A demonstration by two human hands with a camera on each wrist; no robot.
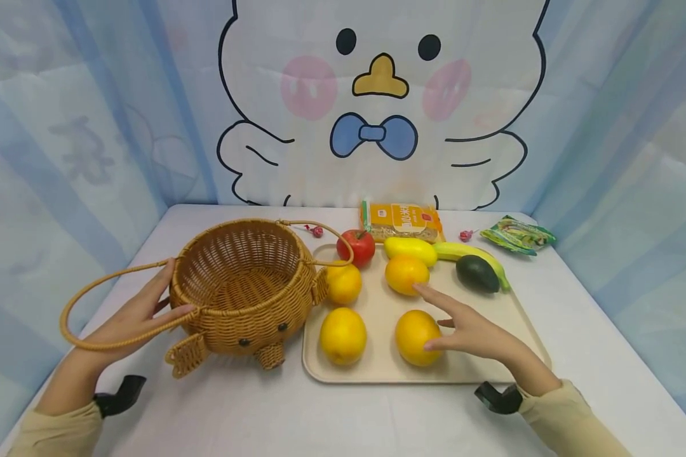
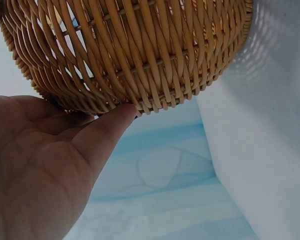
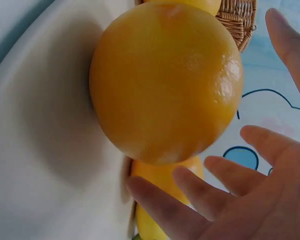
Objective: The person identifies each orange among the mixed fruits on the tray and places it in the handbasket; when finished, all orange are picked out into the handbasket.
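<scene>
A round brown wicker basket (image 1: 237, 324), with an animal face and two loop handles, stands on the left of the table. My left hand (image 1: 134, 311) touches its left side, fingers and thumb spread; in the left wrist view, straight fingers (image 2: 110, 127) lie along the woven wall. My right hand (image 1: 474, 327) is spread beside an orange (image 1: 417, 337) at the tray's front. In the right wrist view, the right fingers (image 3: 265, 145) are apart around that orange's side, nothing gripped. Another yellow-orange fruit (image 1: 343, 336) sits between basket and orange on the beige tray (image 1: 377, 374).
Farther back on the tray are a red apple (image 1: 357, 247), two orange-yellow fruits, a yellow oval fruit (image 1: 410, 252), a banana (image 1: 469, 251) and a dark green avocado (image 1: 477, 274). Behind lie an orange grain packet (image 1: 403, 222), two lollipops and a green packet (image 1: 518, 235). Curtains enclose the table.
</scene>
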